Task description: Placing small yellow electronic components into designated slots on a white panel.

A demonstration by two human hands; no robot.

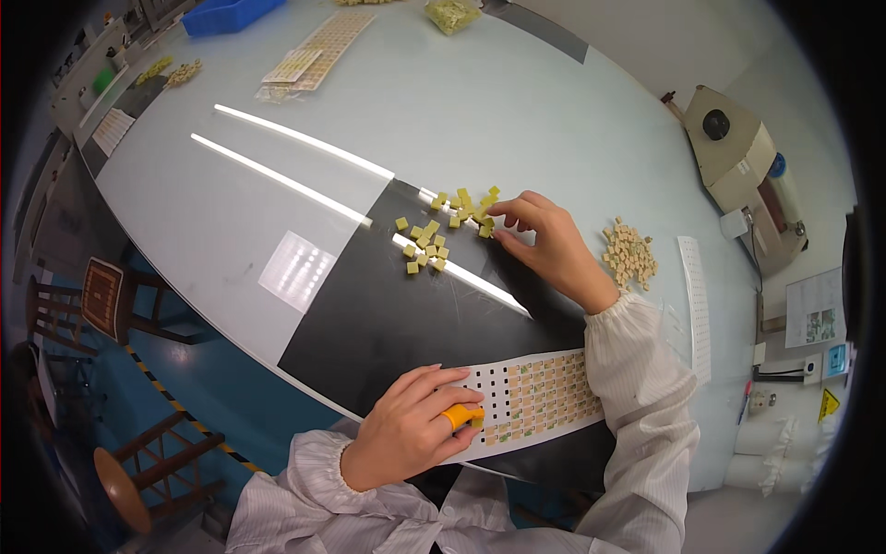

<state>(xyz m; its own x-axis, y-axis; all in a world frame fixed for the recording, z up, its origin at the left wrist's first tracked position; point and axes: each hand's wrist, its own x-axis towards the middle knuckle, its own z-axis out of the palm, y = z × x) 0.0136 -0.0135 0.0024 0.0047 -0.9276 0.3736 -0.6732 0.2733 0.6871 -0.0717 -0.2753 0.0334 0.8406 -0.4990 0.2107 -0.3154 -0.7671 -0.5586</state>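
A white sheet (pixel 496 392) lies on the dark mat near me, with rows of small tan and green printed squares and black square marks at its left. Over the sheet's left end, my left hand (pixel 411 425) is closed, with an orange band (pixel 459 415) around one finger. A small yellow-green cube (pixel 477 421) shows at its fingertips. My right hand (pixel 552 242) reaches over the mat, thumb and index finger apart. Its fingertips are at the right edge of a loose group of yellow-green cubes (pixel 460 205). More such cubes (pixel 426 242) lie just left of and nearer than these.
A heap of tan cubes (pixel 630 254) and a white strip (pixel 694 309) lie at the right. Farther off are tan sheets (pixel 323 51), a blue bin (pixel 226 16) and a bag of yellow-green pieces (pixel 452 14). A beige machine (pixel 729 138) stands beyond the table's right edge; stools (pixel 125 485) stand left.
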